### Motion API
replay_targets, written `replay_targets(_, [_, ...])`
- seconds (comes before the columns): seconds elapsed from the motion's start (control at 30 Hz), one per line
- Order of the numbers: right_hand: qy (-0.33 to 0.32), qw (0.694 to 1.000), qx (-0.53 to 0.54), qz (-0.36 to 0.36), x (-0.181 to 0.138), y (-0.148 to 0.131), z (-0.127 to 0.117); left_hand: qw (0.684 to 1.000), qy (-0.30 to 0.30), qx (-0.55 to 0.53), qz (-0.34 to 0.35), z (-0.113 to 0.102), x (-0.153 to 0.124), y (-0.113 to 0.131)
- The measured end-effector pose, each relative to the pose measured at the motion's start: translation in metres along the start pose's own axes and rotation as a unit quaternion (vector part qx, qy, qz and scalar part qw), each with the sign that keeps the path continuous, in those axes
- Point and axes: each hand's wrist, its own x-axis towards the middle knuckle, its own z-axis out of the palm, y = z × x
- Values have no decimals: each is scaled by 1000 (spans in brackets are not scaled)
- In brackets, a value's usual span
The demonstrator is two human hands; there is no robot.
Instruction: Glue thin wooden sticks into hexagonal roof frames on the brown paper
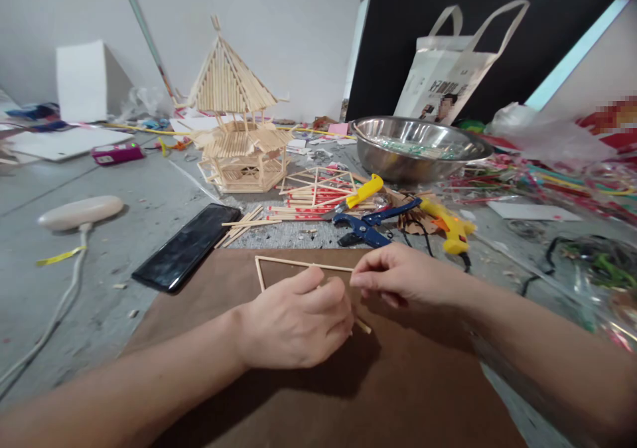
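One end of the stick frame [288, 261] sits pinched in the right hand [393, 277]; the left hand [298, 318] curls just beside it, its grip hidden. The frame is near the far edge of the brown mat [423, 381]. Uneven pulling could twist the frame's corner loose. Blue pliers [357, 225] lie just past that edge.

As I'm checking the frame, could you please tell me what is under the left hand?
The brown mat lies beneath the left hand; the frame shows beyond it, a stick end to its right. Whether they join under it is hidden.
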Motion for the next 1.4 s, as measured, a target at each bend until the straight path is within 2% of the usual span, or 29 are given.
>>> replay_targets(0.13, [-73, 996, 55, 21, 10, -3, 9, 1000, -7, 8, 6, -1, 1, 0])
replay_targets(0.4, [-122, 990, 47, 58, 20, -3, 9, 1000, -12, 18, 16, 0, 1, -2])
replay_targets(0.57, [-147, 988, 19, 43, 26, -8, 8, 999, -13, 26, 22, 2, 1, -1])
replay_targets(0.7, [-141, 990, -4, 30, 24, -11, 9, 999, -22, 27, 18, 0, 1, -1])
replay_targets(0.8, [-95, 995, 9, 29, 20, -11, 9, 1000, -14, 10, 1, -12, 4, 4])
replay_targets(0.87, [-52, 998, 30, 33, 18, -8, 9, 999, -11, -36, -15, -24, 6, 12])
replay_targets(0.97, [-21, 998, 43, 46, 20, -1, 10, 993, -46, -108, -15, -34, 11, 28])
replay_targets(1.0, [-22, 998, 42, 52, 21, 1, 11, 990, -73, -116, -22, -33, 12, 33])
replay_targets(1.1, [-36, 997, 19, 65, 25, 6, 13, 993, -60, -88, -57, -24, 13, 48])
replay_targets(1.17, [-45, 996, -4, 73, 27, 5, 14, 990, -54, -76, -106, -15, 12, 55])
replay_targets(1.27, [-54, 994, -35, 88, 27, 2, 16, 975, -123, -86, -163, -7, 11, 62])
replay_targets(1.33, [-52, 993, -47, 97, 27, 0, 16, 964, -172, -96, -176, -6, 10, 64])
replay_targets(1.4, [-52, 992, -57, 102, 28, -1, 17, 958, -198, -104, -181, -7, 9, 66])
